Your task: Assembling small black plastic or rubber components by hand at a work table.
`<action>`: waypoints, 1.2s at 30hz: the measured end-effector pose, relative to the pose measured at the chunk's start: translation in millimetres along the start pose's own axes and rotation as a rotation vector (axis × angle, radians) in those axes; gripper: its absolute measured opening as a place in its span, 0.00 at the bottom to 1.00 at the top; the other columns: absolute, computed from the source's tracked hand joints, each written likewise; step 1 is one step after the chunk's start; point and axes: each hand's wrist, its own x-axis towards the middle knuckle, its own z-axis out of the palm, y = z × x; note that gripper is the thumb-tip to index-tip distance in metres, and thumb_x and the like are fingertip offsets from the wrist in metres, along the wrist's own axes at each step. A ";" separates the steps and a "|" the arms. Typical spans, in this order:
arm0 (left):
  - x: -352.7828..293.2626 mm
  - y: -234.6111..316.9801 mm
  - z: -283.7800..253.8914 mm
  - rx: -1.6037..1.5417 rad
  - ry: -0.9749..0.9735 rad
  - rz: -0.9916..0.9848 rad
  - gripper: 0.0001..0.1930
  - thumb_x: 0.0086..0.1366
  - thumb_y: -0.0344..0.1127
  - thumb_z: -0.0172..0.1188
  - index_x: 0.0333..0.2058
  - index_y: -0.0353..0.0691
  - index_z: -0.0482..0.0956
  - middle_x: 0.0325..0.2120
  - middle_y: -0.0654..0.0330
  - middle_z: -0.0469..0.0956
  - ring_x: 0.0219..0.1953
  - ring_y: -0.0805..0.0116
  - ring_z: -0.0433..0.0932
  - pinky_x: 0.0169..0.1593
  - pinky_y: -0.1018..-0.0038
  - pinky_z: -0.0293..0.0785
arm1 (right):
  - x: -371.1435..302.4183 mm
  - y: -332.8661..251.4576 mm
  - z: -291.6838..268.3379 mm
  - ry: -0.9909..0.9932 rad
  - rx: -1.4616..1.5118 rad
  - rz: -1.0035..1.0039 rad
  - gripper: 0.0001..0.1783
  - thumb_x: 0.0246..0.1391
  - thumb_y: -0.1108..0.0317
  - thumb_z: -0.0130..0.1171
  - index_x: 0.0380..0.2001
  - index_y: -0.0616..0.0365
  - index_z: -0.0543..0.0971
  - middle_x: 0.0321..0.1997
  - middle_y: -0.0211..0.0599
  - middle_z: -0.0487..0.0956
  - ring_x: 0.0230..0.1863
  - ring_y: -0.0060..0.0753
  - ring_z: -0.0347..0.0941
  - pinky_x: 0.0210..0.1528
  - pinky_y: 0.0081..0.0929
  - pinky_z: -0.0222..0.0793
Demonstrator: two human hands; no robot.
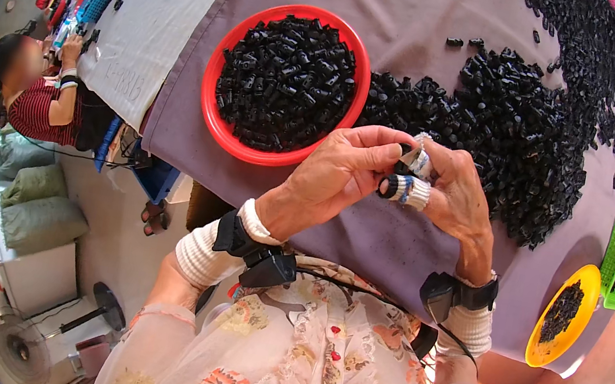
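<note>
Sheer cream fabric printed with orange flowers, a button-front blouse (280,365), fills the lower middle of the frame. Above it, white ribbed cuffs (200,257) sit under black strapped modules (267,268) on both wrists, perhaps to keep the straps off the skin.

Near the centre, the left hand (331,168) pinches a small dark piece (407,155) between thumb and forefinger; most of it is hidden. The right hand (459,190) curls in from the other side, forefinger and thumb bound in white wrapping (415,193), likely against rubbing. Whether its fingertips press on the piece cannot be told. Both hands meet close to the body, probably for steadiness and a clear view.

Beneath them spreads a mauve-grey cloth (340,237). Left of centre, a round red plastic basin (265,157) brims with short black pieces, its rim seemingly keeping them apart from the loose black heap (511,128) at upper right, which lies within easy reach.

At lower right stand a yellow round basin (591,289) and a green slatted plastic basket (614,285), each holding dark bits. Farther off, at upper left, a co-worker in a striped red top (49,99) sits beside a pale-covered table (157,23)
</note>
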 end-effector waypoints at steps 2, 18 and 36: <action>0.4 1.2 1.1 -0.043 -0.032 0.000 0.11 0.61 0.30 0.52 0.41 0.32 0.72 0.34 0.59 0.75 0.35 0.73 0.74 0.37 0.78 0.71 | -0.5 -0.7 0.1 0.001 -0.024 0.020 0.19 0.33 0.62 0.66 0.23 0.63 0.71 0.14 0.35 0.67 0.17 0.21 0.57 0.20 0.21 0.57; -5.1 10.7 0.1 0.045 0.076 0.087 0.11 0.53 0.24 0.53 0.38 0.35 0.72 0.30 0.62 0.74 0.34 0.76 0.74 0.41 0.78 0.69 | 10.8 -10.0 17.5 0.191 -0.033 0.061 0.16 0.29 0.67 0.66 0.23 0.60 0.71 0.13 0.29 0.65 0.17 0.17 0.57 0.21 0.18 0.57; -12.4 19.8 -15.2 -0.047 -0.046 0.127 0.12 0.64 0.32 0.47 0.43 0.31 0.71 0.34 0.59 0.76 0.35 0.75 0.75 0.43 0.77 0.72 | 26.3 -14.7 18.5 0.035 0.088 0.090 0.19 0.31 0.62 0.70 0.24 0.58 0.72 0.18 0.20 0.67 0.21 0.14 0.58 0.23 0.17 0.56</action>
